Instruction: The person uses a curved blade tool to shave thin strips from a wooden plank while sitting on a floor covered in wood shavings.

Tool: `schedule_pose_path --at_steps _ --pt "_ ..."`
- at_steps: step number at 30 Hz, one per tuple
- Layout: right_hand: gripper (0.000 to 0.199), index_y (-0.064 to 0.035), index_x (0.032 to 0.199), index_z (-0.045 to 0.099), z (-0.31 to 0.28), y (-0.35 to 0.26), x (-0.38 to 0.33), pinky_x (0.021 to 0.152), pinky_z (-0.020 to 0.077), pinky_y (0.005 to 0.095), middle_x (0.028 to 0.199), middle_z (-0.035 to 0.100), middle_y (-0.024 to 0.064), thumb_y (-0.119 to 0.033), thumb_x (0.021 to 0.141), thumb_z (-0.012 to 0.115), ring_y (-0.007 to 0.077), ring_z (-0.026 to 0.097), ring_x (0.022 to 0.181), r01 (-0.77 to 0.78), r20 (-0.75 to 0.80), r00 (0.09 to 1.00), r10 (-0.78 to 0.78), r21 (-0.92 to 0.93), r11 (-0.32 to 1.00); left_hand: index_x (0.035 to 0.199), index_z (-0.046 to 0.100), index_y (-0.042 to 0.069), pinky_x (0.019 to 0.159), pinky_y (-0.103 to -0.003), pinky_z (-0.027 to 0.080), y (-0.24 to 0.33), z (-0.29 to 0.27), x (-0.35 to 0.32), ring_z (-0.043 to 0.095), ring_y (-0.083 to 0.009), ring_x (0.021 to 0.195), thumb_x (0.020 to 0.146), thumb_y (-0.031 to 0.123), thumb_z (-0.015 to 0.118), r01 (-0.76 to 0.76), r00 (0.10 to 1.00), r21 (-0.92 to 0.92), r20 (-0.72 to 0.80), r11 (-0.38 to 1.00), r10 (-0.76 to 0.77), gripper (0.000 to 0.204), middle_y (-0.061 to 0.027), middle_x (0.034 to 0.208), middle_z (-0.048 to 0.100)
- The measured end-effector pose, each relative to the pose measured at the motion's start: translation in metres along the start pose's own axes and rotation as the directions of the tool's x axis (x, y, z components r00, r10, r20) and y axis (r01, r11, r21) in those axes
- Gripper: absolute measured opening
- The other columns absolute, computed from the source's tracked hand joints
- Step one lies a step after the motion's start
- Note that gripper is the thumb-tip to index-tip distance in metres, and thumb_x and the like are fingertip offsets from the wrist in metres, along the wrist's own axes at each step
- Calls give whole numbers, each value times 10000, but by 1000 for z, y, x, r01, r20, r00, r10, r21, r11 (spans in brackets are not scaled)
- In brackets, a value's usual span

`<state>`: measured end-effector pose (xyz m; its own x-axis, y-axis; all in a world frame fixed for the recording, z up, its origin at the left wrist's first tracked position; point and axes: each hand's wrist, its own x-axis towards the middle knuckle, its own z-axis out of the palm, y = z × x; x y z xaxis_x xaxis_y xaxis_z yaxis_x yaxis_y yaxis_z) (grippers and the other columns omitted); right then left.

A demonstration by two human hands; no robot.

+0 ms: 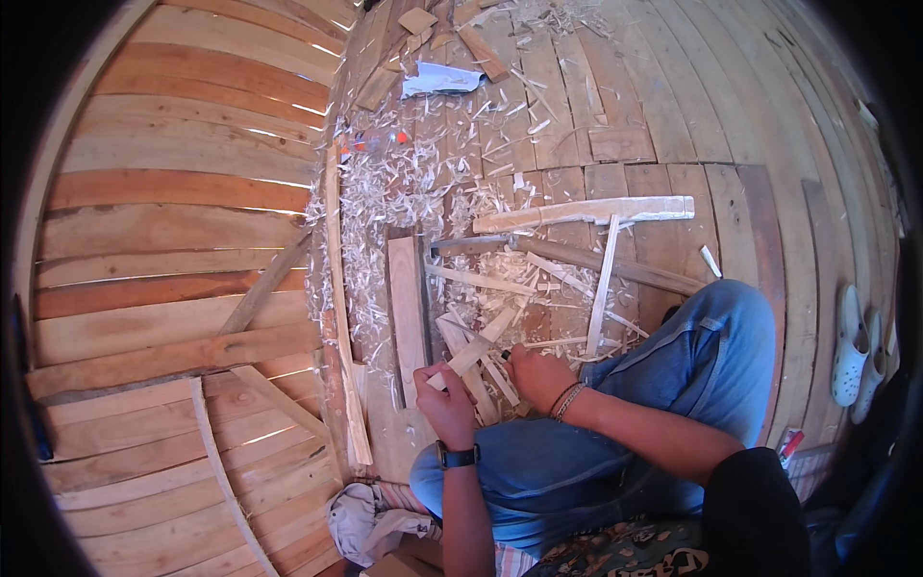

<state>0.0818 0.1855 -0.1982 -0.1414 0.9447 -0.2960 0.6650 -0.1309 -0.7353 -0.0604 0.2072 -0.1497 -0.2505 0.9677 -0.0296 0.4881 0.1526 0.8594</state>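
My left hand (447, 396), with a dark watch at the wrist, grips the near end of a short, flat wood strip (484, 344). The strip slants up and to the right over loose wood pieces. Close by on the right, my right hand (541, 375) is closed around a dark-handled tool (507, 355); its working end is hidden from me. Beyond my left hand lies a pale, smooth plank (410, 293). Thin wood offcuts (476, 385) lie beneath and between my hands, in front of my crossed, jeans-covered legs.
Curled wood shavings (380, 197) litter the plank floor. A long shaped wood piece (586, 212) and a thin stick (604, 284) lie farther off. At left rises a board wall (183, 212). Pale clogs (850, 351) stand at the right; a crumpled cloth (361, 524) is near my left forearm.
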Motion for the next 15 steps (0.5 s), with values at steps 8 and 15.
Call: schedule_pose_path --at_steps 8,15 --pt "247 17 946 489 10 12 8 615 533 470 738 646 223 -224 914 443 389 655 700 -34 -5 999 34 50 998 954 458 -15 357 -254 373 -7 -1 2 488 -108 377 936 135 506 -11 1000 -5 23 1000 11 158 -54 492 495" --pt "229 21 944 488 1 5 2 621 534 469 741 647 230 -202 908 446 385 659 706 -6 -2 1000 6 33 999 951 457 -13 353 -252 366 -6 -1 -1 490 -109 377 935 133 502 -6 1000 18 -9 1000 6 154 -55 496 498"
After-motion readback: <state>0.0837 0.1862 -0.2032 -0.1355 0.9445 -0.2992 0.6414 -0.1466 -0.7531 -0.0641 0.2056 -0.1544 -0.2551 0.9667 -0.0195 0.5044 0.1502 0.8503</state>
